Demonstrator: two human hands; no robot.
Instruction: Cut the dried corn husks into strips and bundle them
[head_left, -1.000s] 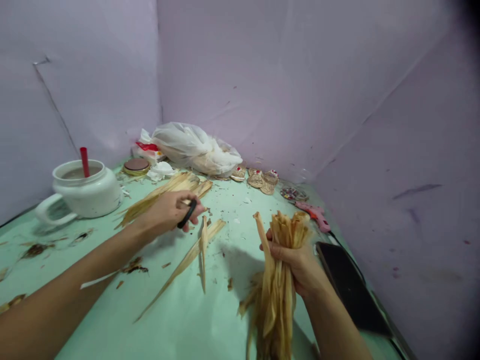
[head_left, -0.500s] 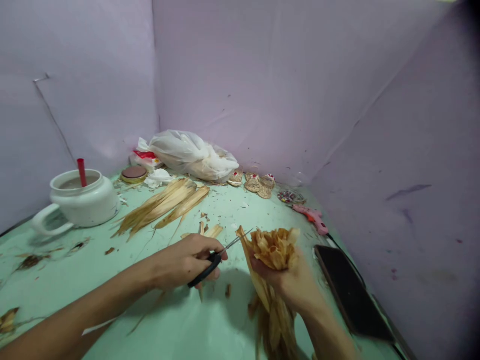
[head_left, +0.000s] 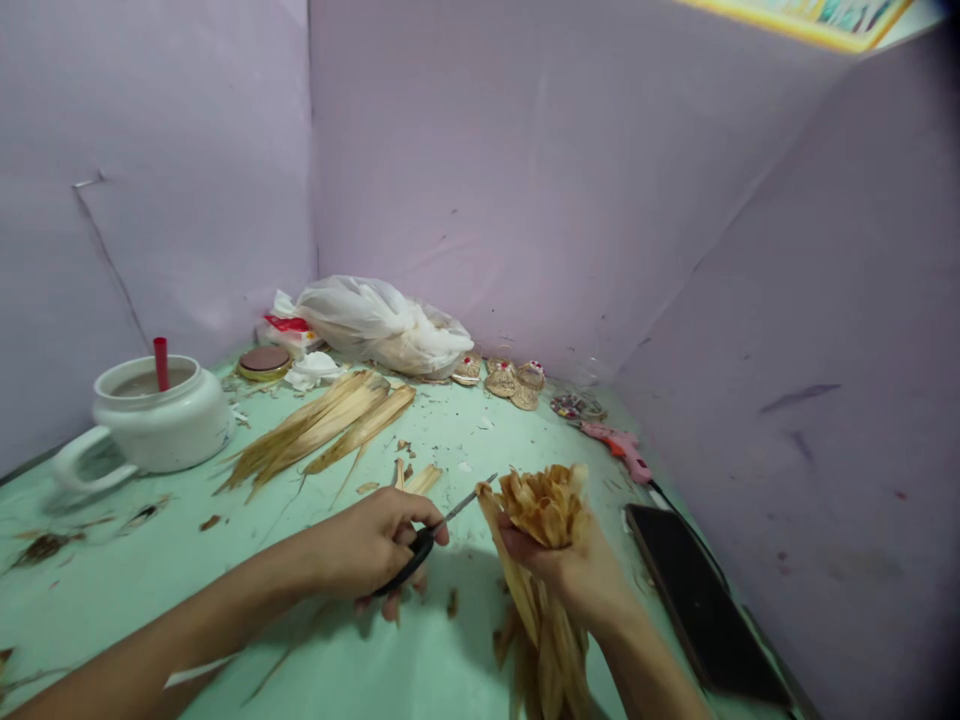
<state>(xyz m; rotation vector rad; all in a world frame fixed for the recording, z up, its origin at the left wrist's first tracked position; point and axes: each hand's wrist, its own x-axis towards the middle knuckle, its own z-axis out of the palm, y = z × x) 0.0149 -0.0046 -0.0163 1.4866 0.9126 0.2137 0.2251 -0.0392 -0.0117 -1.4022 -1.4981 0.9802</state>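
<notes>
My left hand (head_left: 379,540) is closed round the black handles of a pair of scissors (head_left: 412,562). Their blades point up and to the right, with the tip close to the top of a loose husk strip (head_left: 499,540); whether they touch I cannot tell. My right hand (head_left: 581,575) grips a flower made of dried corn husks (head_left: 546,505), its ruffled tan petals facing up. Long husk ends (head_left: 551,650) hang below that hand towards the table's near edge. Part of the right hand's fingers is hidden behind the flower and the strip.
Flat husks (head_left: 322,425) lie beyond my left hand. A white pot (head_left: 169,430) with a red stick stands at left. A plastic bag (head_left: 382,325) and woven ornaments (head_left: 514,380) line the back wall. A pink glue gun (head_left: 619,448) and a phone (head_left: 697,600) lie at right.
The scissor blades, which stood slightly apart, now look closed together. My left hand has shifted a little down and left. The whole view has tilted up slightly, and the right hand keeps its grip.
</notes>
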